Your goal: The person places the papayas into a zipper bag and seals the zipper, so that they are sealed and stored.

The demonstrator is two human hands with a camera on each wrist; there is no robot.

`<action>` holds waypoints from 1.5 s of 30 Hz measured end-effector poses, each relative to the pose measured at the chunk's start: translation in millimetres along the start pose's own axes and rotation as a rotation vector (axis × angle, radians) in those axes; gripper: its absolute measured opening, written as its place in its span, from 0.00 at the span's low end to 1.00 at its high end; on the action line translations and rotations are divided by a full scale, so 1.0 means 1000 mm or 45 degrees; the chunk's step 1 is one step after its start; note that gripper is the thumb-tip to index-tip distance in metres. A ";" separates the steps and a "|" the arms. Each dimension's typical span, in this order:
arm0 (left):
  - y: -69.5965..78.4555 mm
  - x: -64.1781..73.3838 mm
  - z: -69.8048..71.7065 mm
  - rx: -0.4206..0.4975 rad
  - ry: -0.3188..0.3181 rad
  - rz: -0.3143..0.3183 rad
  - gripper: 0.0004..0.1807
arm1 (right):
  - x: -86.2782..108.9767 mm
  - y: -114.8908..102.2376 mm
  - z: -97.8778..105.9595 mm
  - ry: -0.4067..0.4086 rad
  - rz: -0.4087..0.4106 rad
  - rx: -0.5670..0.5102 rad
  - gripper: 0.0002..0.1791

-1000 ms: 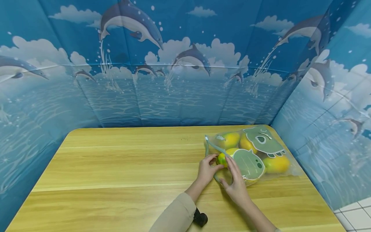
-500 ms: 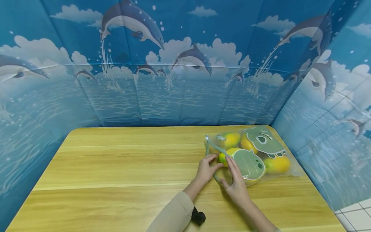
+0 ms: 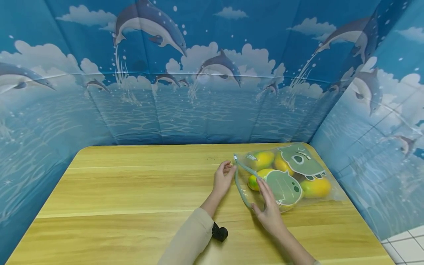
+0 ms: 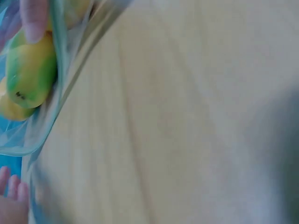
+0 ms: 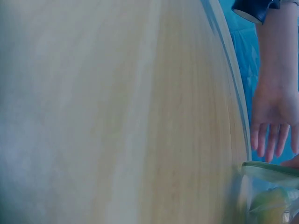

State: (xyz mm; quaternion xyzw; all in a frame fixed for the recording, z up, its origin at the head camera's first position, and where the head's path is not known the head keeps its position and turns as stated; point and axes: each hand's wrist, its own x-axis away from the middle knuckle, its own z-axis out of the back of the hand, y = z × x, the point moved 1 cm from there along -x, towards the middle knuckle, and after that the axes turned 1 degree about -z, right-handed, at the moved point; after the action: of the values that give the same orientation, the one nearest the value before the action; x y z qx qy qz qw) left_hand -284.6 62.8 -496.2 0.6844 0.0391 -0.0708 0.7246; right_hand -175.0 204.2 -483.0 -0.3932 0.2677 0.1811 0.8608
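Observation:
A clear zip bag (image 3: 311, 165) with green cartoon prints lies at the right of the table. Its green-edged mouth gapes to the left. Inside are several yellow-green mangoes (image 3: 316, 188), one mango (image 4: 30, 70) close to the mouth. My right hand (image 3: 271, 213) holds the bag at its mouth, fingers at the upper rim and thumb by the lower one. My left hand (image 3: 223, 179) is just left of the mouth, holding nothing. In the right wrist view that left hand (image 5: 275, 112) shows fairly straight fingers beyond the bag's rim.
The wooden table (image 3: 132, 191) reaches far to the left of the bag. A blue dolphin-print curtain (image 3: 205, 106) hangs behind it and along the right side. A black device (image 3: 219, 232) sits at my left wrist.
My left hand has drawn back from the mango at the bag's mouth, moving left and slightly away from me. My right hand and the bag have barely moved.

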 end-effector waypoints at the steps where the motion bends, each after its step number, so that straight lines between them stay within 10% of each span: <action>1: 0.000 -0.002 0.000 0.018 -0.039 0.056 0.26 | 0.001 0.002 0.000 -0.006 -0.005 0.013 0.52; 11: 0.004 -0.012 -0.005 0.056 -0.168 0.224 0.31 | 0.003 0.007 -0.001 -0.020 0.016 0.070 0.51; 36: 0.005 -0.017 -0.021 0.323 0.037 0.284 0.17 | 0.003 0.004 -0.004 -0.033 0.010 -0.005 0.39; 45: 0.001 -0.018 -0.018 0.389 0.069 0.319 0.18 | -0.043 -0.002 0.020 -0.032 -0.031 -0.153 0.26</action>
State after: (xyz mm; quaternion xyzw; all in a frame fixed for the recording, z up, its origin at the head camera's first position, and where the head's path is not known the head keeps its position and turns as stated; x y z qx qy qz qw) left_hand -301.6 81.7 -494.0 0.7875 -0.0380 0.0333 0.6143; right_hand -202.1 214.5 -444.8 -0.4451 0.2408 0.1915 0.8410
